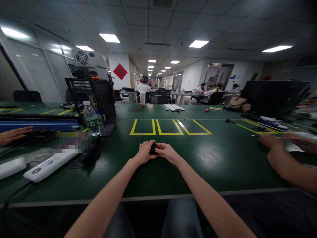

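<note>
My left hand [144, 152] and my right hand [167, 152] meet on the green table [213, 162], just in front of me. Both are curled around a small black object [153, 148] held between them; I cannot make out what it is. Beyond the hands, three yellow taped boxes [170, 127] are marked on the table top.
A water bottle [90, 119], a black rack [99, 96] and white power strips [47, 167] lie at the left. A paper cup [143, 98] and papers [174, 107] sit at the far edge. Other people's hands rest at the left [13, 135] and right [282, 145].
</note>
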Tool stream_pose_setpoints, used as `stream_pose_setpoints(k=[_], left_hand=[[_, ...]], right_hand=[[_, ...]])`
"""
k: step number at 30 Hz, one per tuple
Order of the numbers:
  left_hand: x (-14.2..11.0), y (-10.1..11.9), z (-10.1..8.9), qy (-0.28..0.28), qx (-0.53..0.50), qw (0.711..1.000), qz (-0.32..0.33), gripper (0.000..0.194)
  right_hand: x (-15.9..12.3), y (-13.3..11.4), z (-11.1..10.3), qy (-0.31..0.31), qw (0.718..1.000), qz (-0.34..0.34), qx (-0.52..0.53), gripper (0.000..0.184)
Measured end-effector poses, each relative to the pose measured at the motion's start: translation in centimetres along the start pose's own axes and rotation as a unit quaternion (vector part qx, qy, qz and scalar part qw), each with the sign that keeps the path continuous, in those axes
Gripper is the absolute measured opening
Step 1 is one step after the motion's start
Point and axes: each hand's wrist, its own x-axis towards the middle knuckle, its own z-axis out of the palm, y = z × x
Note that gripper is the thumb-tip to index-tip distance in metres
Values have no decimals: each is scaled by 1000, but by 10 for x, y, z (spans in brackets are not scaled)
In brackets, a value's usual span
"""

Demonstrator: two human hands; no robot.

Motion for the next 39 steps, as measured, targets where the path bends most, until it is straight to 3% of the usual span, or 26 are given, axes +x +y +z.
stream_pose_setpoints(k=[5, 11, 21, 39], left_hand=[[-2, 3, 2, 6, 11, 1000, -11, 58], [-6, 6, 1, 7, 5, 1000, -14, 57], [-4, 7, 1, 14, 1, 1000, -22, 58], [6, -8, 4, 1, -25, 1000, 0, 57]], right_hand=[[-5, 0, 7, 9, 1000, 1, 17, 35], [-7, 10, 18, 71, 997, -38, 20, 28], [-1, 18, 20, 106, 992, -71, -2, 29], [8, 10, 13, 76, 997, -15, -15, 23]])
